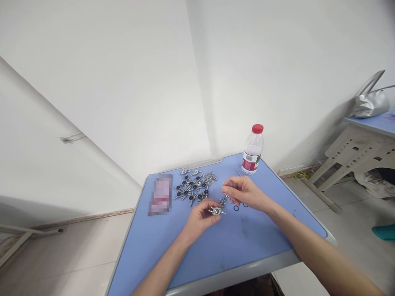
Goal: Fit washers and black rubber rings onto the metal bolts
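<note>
Steel fittings (223, 200) form a short chain between both hands: the left hand (200, 218) curls around its lower end, and the right hand (243, 193) pinches its top. Dark rubber rings (236, 208) lie just beyond on the blue desk (234, 250), near a heap of metal parts (194, 185).

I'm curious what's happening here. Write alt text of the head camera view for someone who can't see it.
A person's left hand and right hand hold a small string of metal fittings above a blue table. Beside them lie a heap of metal pieces and dark rings; a red-capped water bottle stands at the far edge.
</note>
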The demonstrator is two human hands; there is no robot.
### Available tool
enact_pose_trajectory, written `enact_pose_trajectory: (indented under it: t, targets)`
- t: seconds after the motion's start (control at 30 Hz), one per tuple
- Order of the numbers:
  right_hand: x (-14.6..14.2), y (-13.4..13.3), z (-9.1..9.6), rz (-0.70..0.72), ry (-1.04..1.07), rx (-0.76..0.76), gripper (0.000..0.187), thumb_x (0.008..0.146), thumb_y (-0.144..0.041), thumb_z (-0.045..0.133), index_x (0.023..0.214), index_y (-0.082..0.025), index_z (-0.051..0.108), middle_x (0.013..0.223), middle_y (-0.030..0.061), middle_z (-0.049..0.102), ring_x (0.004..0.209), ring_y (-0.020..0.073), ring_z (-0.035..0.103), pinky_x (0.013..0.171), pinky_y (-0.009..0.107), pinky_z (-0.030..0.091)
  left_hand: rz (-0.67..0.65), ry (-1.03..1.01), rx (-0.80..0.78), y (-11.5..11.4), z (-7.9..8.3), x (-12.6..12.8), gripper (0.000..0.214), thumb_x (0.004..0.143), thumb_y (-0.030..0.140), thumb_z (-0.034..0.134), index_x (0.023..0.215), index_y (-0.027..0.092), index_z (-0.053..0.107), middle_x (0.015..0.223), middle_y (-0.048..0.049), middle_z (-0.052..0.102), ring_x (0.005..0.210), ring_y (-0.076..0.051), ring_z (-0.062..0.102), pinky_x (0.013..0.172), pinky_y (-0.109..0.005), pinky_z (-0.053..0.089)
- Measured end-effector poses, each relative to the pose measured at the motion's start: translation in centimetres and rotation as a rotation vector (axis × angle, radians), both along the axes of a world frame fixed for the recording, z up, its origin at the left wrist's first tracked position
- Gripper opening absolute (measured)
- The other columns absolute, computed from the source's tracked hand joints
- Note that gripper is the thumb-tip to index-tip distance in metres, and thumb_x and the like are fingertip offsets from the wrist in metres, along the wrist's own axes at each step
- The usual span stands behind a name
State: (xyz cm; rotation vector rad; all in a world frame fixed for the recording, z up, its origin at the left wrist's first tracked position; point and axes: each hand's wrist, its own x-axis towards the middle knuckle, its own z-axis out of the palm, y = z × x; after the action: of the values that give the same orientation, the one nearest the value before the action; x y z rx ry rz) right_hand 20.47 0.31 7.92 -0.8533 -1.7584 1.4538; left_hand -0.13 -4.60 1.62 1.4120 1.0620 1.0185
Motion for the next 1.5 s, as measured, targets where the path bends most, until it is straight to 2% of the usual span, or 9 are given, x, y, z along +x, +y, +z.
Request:
enact_pose_trajectory:
  t: [0.17, 0.27, 0.4, 0.5, 0.63, 0.83, 1.23, 1.5]
  targets:
    - [0.2, -0.3, 0.2, 0.004, -0.102, 0.1, 0.027, 0.086, -0.042, 0.058, 0.075, -0.017, 0.061, 0.059, -0.0037, 0.051, 0.052, 0.0092, 0.048, 0.047, 0.021, 0.04, -0.03, 0.081, 0.049, -0.4, 0.1, 0.3, 0.025, 0.071, 0.032, 0.077, 0.09, 0.018, 0.067, 0.093, -0.0046, 0.061, 0.087, -0.019, 0.058, 0.075, -0.029, 0.049]
    - [0.6, -0.3, 0.6, 0.029, -0.202, 0.167, 0.023, 0.088, -0.035, 0.055, 0.075, -0.017, 0.059, 0.059, -0.0043, 0.05, 0.053, 0.0084, 0.045, 0.05, 0.021, 0.038, -0.067, 0.297, 0.13, -0.9, 0.8, 0.7, 0.016, 0.075, 0.023, 0.072, 0.09, 0.02, 0.068, 0.097, -0.0034, 0.063, 0.089, -0.018, 0.059, 0.081, -0.03, 0.047]
    - [0.9, -0.5, 1.1, 0.095, -0.345, 0.251, 0.01, 0.088, -0.026, 0.052, 0.087, -0.018, 0.059, 0.06, -0.0051, 0.05, 0.055, 0.0093, 0.045, 0.051, 0.021, 0.034, -0.115, 0.523, 0.235, -1.2, 1.5, 1.1, 0.011, 0.077, 0.019, 0.071, 0.087, 0.022, 0.067, 0.094, -0.0006, 0.067, 0.093, -0.02, 0.059, 0.09, -0.035, 0.041]
    - [0.7, -0.6, 1.2, 0.12, -0.449, 0.348, 0.01, 0.088, -0.021, 0.05, 0.082, -0.018, 0.058, 0.062, -0.0039, 0.054, 0.057, 0.0096, 0.046, 0.053, 0.022, 0.033, -0.117, 0.612, 0.274, -1.2, 1.5, 1.1, 0.012, 0.077, 0.017, 0.071, 0.087, 0.022, 0.067, 0.094, -0.0001, 0.068, 0.094, -0.021, 0.059, 0.091, -0.036, 0.039]
    - [0.6, -0.8, 1.3, 0.148, -0.544, 0.447, 0.013, 0.088, -0.017, 0.048, 0.078, -0.018, 0.056, 0.066, -0.0028, 0.058, 0.06, 0.0099, 0.047, 0.057, 0.022, 0.032, -0.098, 0.636, 0.303, -1.2, 1.1, 1.0, 0.017, 0.075, 0.014, 0.07, 0.089, 0.022, 0.067, 0.103, -0.0005, 0.066, 0.1, -0.021, 0.058, 0.092, -0.037, 0.039]
    - [0.6, -1.1, 1.5, 0.166, -0.585, 0.533, 0.011, 0.085, -0.012, 0.05, 0.081, -0.018, 0.059, 0.069, -0.0035, 0.06, 0.063, 0.0096, 0.049, 0.06, 0.023, 0.032, -0.091, 0.648, 0.34, -1.5, 1.2, 1.2, 0.022, 0.074, 0.017, 0.071, 0.094, 0.023, 0.065, 0.107, -0.0023, 0.063, 0.102, -0.022, 0.056, 0.092, -0.038, 0.04]
    - [0.6, -1.4, 1.5, 0.18, -0.609, 0.607, 0.013, 0.084, -0.009, 0.049, 0.08, -0.018, 0.056, 0.071, -0.0031, 0.061, 0.063, 0.0096, 0.048, 0.06, 0.023, 0.029, -0.094, 0.659, 0.38, -1.5, 0.7, 1.1, 0.007, 0.082, 0.015, 0.065, 0.087, 0.021, 0.064, 0.093, -0.0007, 0.063, 0.092, -0.019, 0.056, 0.086, -0.034, 0.039]
    - [0.8, -1.4, 1.5, 0.205, -0.623, 0.63, 0.013, 0.087, -0.011, 0.048, 0.081, -0.018, 0.056, 0.072, -0.0022, 0.062, 0.063, 0.0102, 0.049, 0.061, 0.023, 0.029, -0.099, 0.662, 0.361, -1.5, 1.0, 1.3, 0.005, 0.083, 0.017, 0.066, 0.085, 0.021, 0.064, 0.091, 0.0001, 0.064, 0.091, -0.019, 0.056, 0.085, -0.034, 0.039]
